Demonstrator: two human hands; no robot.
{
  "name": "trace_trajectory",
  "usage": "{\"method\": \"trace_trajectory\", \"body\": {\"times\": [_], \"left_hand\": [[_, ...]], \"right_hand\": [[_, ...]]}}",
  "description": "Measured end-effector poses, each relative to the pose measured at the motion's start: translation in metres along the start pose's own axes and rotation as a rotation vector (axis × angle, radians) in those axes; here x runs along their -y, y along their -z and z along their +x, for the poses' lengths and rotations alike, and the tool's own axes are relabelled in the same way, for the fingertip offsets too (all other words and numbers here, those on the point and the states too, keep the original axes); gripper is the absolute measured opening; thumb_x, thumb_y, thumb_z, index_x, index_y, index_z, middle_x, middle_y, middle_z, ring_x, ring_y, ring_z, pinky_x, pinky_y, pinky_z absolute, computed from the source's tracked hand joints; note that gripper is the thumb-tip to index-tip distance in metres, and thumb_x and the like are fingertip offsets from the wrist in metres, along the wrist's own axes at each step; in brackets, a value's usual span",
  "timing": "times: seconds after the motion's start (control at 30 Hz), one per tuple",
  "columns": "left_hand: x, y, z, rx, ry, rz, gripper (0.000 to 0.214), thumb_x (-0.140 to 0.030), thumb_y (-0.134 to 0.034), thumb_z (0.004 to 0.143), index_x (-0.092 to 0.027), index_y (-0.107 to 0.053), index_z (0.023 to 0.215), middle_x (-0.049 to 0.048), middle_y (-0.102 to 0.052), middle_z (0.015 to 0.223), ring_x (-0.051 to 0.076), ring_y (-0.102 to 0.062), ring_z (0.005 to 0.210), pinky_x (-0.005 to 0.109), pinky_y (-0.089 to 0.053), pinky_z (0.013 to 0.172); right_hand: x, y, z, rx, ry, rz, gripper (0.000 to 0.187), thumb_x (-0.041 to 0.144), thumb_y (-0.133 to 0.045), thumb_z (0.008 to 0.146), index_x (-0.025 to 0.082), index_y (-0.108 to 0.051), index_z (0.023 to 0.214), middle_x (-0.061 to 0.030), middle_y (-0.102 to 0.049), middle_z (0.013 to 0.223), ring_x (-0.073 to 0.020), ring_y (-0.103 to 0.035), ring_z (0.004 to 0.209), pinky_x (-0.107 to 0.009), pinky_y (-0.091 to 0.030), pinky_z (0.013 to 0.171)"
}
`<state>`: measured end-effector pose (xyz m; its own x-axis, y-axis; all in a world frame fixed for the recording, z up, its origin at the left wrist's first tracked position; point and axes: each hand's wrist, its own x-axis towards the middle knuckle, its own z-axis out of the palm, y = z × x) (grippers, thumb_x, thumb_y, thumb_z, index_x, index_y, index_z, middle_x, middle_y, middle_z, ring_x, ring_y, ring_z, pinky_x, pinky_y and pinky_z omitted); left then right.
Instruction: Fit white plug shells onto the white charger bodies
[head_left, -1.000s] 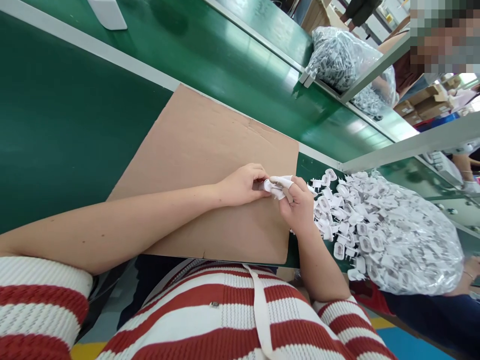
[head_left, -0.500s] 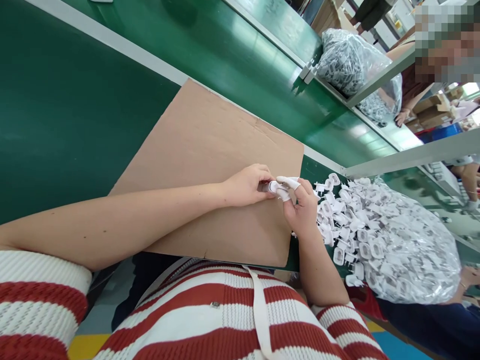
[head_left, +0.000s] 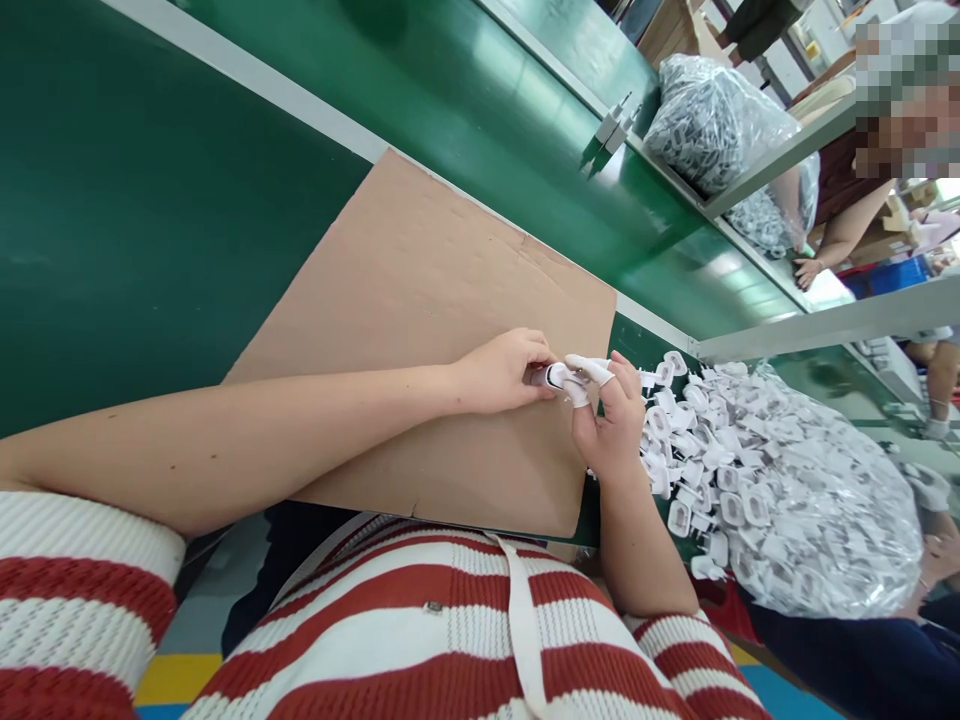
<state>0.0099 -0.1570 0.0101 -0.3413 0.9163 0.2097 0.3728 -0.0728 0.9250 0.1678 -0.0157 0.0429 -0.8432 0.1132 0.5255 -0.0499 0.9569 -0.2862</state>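
Observation:
My left hand (head_left: 504, 372) is closed around a small white plastic charger piece (head_left: 555, 377) above the cardboard sheet (head_left: 420, 270). Its open-looking end, with a dark rim line, faces right. White finger covers sit on the thumb and index finger of my right hand (head_left: 611, 415), and these pinch at that same end. The fingers hide most of the piece, and what exactly lies between the right fingertips is too small to make out. Just right of my right hand lies a heap of loose white plug parts with pins (head_left: 686, 435).
A clear plastic bag (head_left: 847, 510) full of white parts lies at the right. Beyond a metal rail (head_left: 300, 95) runs a green belt (head_left: 442, 110) carrying a grey-white charger (head_left: 613, 130). Another filled bag (head_left: 697, 125) and a co-worker's hand (head_left: 808, 272) are farther back.
The view has shifted slightly. The charger on the green belt has moved left relative to the bag behind it. Both my hands stay together on the white piece; the right fingers have shifted slightly.

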Motion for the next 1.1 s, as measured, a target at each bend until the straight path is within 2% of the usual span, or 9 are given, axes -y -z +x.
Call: {"method": "trace_trajectory", "body": {"times": [0.2, 0.37, 0.6, 0.77, 1.1], "left_hand": [[-0.001, 0.000, 0.000, 0.004, -0.002, -0.008, 0.020, -0.037, -0.072, 0.085, -0.019, -0.075, 0.092, 0.0074, -0.064, 0.093, 0.024, -0.062, 0.088, 0.038, -0.052, 0.080], [-0.002, 0.001, 0.001, 0.001, -0.012, -0.007, 0.020, -0.038, -0.072, 0.085, -0.019, -0.074, 0.089, 0.0074, -0.064, 0.092, 0.024, -0.062, 0.088, 0.037, -0.051, 0.081], [-0.001, 0.000, 0.000, -0.006, -0.018, -0.002, 0.023, -0.041, -0.071, 0.087, -0.018, -0.073, 0.088, 0.0073, -0.063, 0.091, 0.024, -0.062, 0.086, 0.036, -0.050, 0.078], [0.001, -0.001, -0.001, -0.015, -0.017, 0.008, 0.023, -0.040, -0.072, 0.086, -0.017, -0.074, 0.087, 0.0065, -0.063, 0.090, 0.023, -0.062, 0.087, 0.035, -0.050, 0.078], [0.001, -0.002, -0.001, -0.023, -0.006, 0.001, 0.019, -0.036, -0.075, 0.085, -0.017, -0.076, 0.088, 0.0054, -0.062, 0.090, 0.022, -0.062, 0.086, 0.033, -0.049, 0.076]], "right_hand": [[0.003, 0.001, 0.000, 0.016, 0.009, -0.016, 0.043, 0.013, -0.053, 0.095, 0.030, -0.061, 0.134, -0.0060, -0.069, 0.105, -0.0241, -0.065, 0.101, -0.057, -0.045, 0.115], [0.004, -0.003, -0.002, 0.038, -0.022, -0.038, 0.041, 0.015, -0.053, 0.095, 0.029, -0.062, 0.132, -0.0068, -0.068, 0.103, -0.0255, -0.064, 0.102, -0.057, -0.047, 0.113], [0.012, -0.003, -0.001, 0.035, -0.091, -0.139, 0.031, 0.009, -0.053, 0.087, 0.027, -0.067, 0.108, -0.0039, -0.063, 0.089, -0.0232, -0.063, 0.089, -0.051, -0.043, 0.114], [0.014, -0.005, -0.001, 0.018, -0.096, -0.226, 0.028, 0.010, -0.053, 0.087, 0.025, -0.067, 0.105, -0.0013, -0.065, 0.087, -0.0189, -0.064, 0.085, -0.046, -0.037, 0.119], [0.016, -0.003, -0.003, 0.013, -0.077, -0.317, 0.022, 0.010, -0.051, 0.085, 0.024, -0.067, 0.089, 0.0011, -0.065, 0.085, -0.0154, -0.063, 0.079, -0.044, -0.027, 0.125]]}}
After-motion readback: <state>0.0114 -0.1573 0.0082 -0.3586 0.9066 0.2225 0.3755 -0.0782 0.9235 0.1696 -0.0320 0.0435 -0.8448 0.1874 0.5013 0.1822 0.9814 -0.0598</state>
